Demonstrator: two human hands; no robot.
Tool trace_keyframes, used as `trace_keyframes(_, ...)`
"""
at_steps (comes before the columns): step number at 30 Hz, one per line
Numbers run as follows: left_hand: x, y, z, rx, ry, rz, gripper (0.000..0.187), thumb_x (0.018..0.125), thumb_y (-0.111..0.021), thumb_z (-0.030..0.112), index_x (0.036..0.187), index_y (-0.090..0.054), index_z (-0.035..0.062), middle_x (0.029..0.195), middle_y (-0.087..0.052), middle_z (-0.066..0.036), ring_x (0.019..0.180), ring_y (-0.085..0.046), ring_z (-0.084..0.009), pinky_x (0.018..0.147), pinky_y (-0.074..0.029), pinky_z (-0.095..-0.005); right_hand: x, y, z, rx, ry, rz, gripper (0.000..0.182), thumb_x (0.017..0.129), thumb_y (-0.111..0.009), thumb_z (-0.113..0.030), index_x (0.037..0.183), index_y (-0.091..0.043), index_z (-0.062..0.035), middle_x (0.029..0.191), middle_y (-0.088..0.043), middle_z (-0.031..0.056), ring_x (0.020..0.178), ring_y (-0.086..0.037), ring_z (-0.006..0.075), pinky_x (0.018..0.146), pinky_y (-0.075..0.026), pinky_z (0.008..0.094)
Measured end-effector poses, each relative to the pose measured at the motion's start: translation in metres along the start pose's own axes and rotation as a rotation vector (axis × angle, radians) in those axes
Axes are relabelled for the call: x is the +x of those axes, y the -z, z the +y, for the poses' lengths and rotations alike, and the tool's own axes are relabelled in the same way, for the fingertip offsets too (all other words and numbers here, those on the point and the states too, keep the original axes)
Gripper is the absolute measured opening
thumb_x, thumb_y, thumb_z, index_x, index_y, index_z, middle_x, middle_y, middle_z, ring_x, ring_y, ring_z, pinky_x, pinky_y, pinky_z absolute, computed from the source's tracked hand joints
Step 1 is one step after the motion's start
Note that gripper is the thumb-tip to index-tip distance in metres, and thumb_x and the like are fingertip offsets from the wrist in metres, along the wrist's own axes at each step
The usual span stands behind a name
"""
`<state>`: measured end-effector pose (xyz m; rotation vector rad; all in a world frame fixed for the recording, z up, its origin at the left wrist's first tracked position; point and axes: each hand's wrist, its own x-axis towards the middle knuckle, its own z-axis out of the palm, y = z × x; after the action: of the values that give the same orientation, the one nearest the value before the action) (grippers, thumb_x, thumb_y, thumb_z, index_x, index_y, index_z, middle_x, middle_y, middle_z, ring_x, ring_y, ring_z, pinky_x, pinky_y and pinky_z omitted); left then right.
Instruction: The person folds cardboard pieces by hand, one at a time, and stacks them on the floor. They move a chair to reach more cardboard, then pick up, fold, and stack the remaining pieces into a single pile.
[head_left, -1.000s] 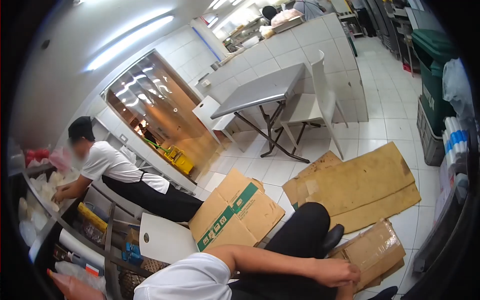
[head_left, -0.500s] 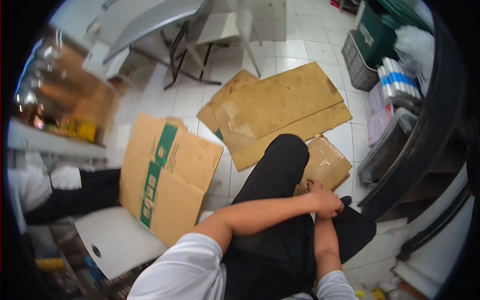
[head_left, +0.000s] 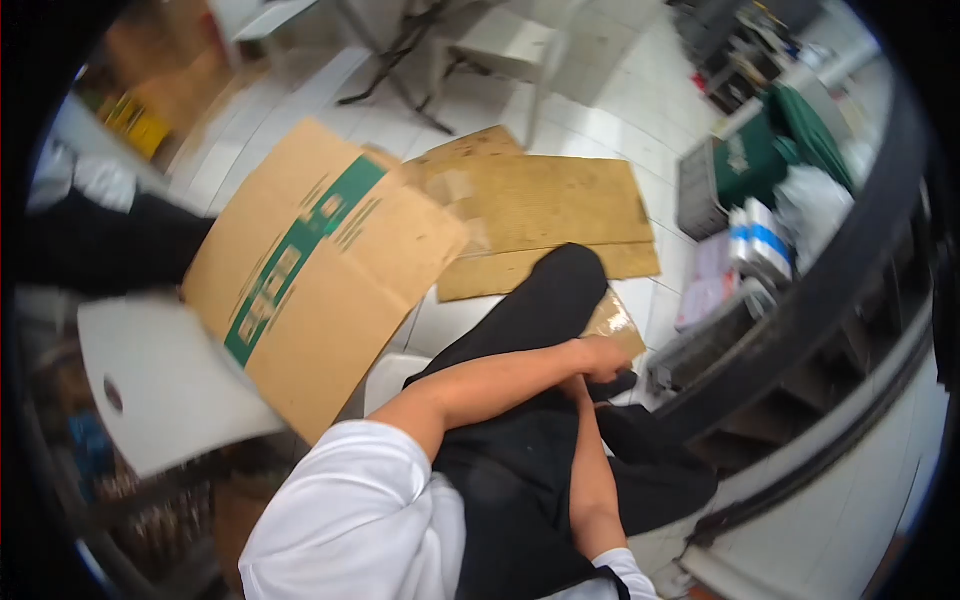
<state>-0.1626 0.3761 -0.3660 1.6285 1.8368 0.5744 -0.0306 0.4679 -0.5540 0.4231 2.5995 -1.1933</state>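
Observation:
My left hand [head_left: 603, 358] is curled in front of my bent knee, its fingers closed around something I cannot make out. Just below and left of it, my right hand [head_left: 574, 388] touches it and is mostly hidden, so its fingers cannot be read. Beyond both hands, a small taped cardboard piece [head_left: 616, 320] lies on the floor, partly behind my knee. A large cardboard sheet with a green printed band [head_left: 395, 240] stands tilted at the left. Flat, stained brown cardboard [head_left: 555, 200] lies on the tiles ahead.
A white chair [head_left: 510, 45] and a folding table's dark legs [head_left: 390, 60] stand ahead. At the right are a green bin [head_left: 745, 160], white rolls with blue bands [head_left: 762, 240] and a dark curved frame [head_left: 770, 370]. A person's dark-clothed leg [head_left: 110, 240] shows at the left.
The view has turned, shifting the scene. My hands have drawn closer together, and the right fingers that were on the small cardboard are now hidden. More of that piece is covered.

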Motion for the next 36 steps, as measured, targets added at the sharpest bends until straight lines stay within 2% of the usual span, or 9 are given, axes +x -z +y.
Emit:
trace_keyframes(3,0.006,-0.002,-0.003,-0.097,-0.002,0.035,0.027,0.088,-0.065,0.021,0.112,-0.074,0.0110,0.106,-0.074,-0.017,0.102,-0.070,-0.0372,0.088,-0.054,-0.0497,0.005,0.016,-0.005,0.086,0.019,0.156,0.038,0.094,-0.066,-0.018,0.131,-0.066,-0.0062,0.108,-0.074,0.0169,0.093,-0.071,0.0271,0.087,-0.055,0.0407)
trace_keyframes(8,-0.019,0.097,-0.006,-0.759,0.289,0.907,0.030,0.094,-0.064,0.017,0.120,-0.067,0.0022,0.094,-0.073,-0.024,0.085,-0.075,-0.0315,0.074,-0.058,-0.0384,-0.004,0.141,-0.053,0.102,-0.165,0.204,0.035,0.101,-0.059,-0.017,0.134,-0.063,-0.0043,0.107,-0.073,0.0156,0.090,-0.068,0.0223,0.086,-0.054,0.0381)
trace_keyframes(12,-0.036,0.109,-0.088,-0.169,0.272,1.188,0.028,0.092,-0.066,0.021,0.115,-0.071,0.0061,0.120,-0.070,-0.019,0.116,-0.064,-0.0373,0.100,-0.050,-0.0403,-0.035,0.247,-0.098,0.261,-0.187,0.452,0.035,0.104,-0.058,-0.020,0.133,-0.063,-0.0005,0.115,-0.073,0.0129,0.098,-0.069,0.0172,0.089,-0.053,0.0302)
trace_keyframes(21,-0.124,-0.144,-0.443,-1.405,1.651,1.086,0.042,0.091,-0.067,0.043,0.115,-0.064,0.0074,0.101,-0.065,-0.007,0.088,-0.058,-0.0211,0.079,-0.048,-0.0440,-0.073,0.272,-0.004,0.258,-0.528,0.331,0.039,0.107,-0.056,-0.026,0.140,-0.059,-0.0059,0.116,-0.070,0.0097,0.092,-0.063,0.0127,0.084,-0.050,0.0279)
trace_keyframes(28,-0.170,-0.189,-0.603,-0.706,1.663,0.837,0.055,0.098,-0.058,0.041,0.134,-0.063,0.0003,0.122,-0.067,-0.019,0.097,-0.064,-0.0308,0.075,-0.053,-0.0425,-0.073,0.287,0.012,0.371,-0.825,0.266,0.048,0.106,-0.056,-0.029,0.148,-0.053,-0.0054,0.121,-0.069,0.0127,0.100,-0.061,0.0132,0.093,-0.046,0.0294)
trace_keyframes(29,-0.241,-0.241,-0.696,-0.361,0.759,0.606,0.064,0.102,-0.049,0.048,0.145,-0.052,0.0008,0.148,-0.054,-0.020,0.131,-0.055,-0.0300,0.098,-0.049,-0.0402,-0.066,0.282,0.012,0.341,-0.823,0.277,0.049,0.106,-0.055,-0.028,0.149,-0.052,-0.0047,0.122,-0.068,0.0137,0.102,-0.061,0.0146,0.096,-0.046,0.0306)
trace_keyframes(32,-0.175,-0.261,-0.724,-0.797,1.237,0.509,0.075,0.097,-0.051,0.059,0.150,-0.046,0.0067,0.150,-0.052,-0.015,0.131,-0.051,-0.0289,0.099,-0.043,-0.0446,-0.049,0.287,-0.005,0.276,-0.889,0.162,0.050,0.106,-0.053,-0.026,0.150,-0.049,-0.0027,0.125,-0.067,0.0164,0.107,-0.061,0.0184,0.105,-0.043,0.0333)
trace_keyframes(35,-0.105,-0.146,-0.558,-0.906,1.697,0.742,0.080,0.092,-0.053,0.067,0.151,-0.044,0.0141,0.151,-0.051,-0.009,0.131,-0.049,-0.0284,0.097,-0.042,-0.0457,-0.051,0.295,-0.009,0.333,-0.824,0.170,0.053,0.105,-0.055,-0.029,0.150,-0.049,-0.0016,0.126,-0.066,0.0160,0.109,-0.059,0.0192,0.104,-0.043,0.0340)
trace_keyframes(36,-0.112,-0.146,-0.551,-1.087,1.496,0.847,0.075,0.093,-0.056,0.063,0.149,-0.045,0.0148,0.149,-0.053,-0.011,0.128,-0.053,-0.0310,0.096,-0.046,-0.0467,-0.054,0.297,-0.012,0.371,-0.786,0.139,0.054,0.104,-0.056,-0.030,0.150,-0.049,-0.0015,0.125,-0.066,0.0156,0.110,-0.059,0.0195,0.104,-0.043,0.0344)
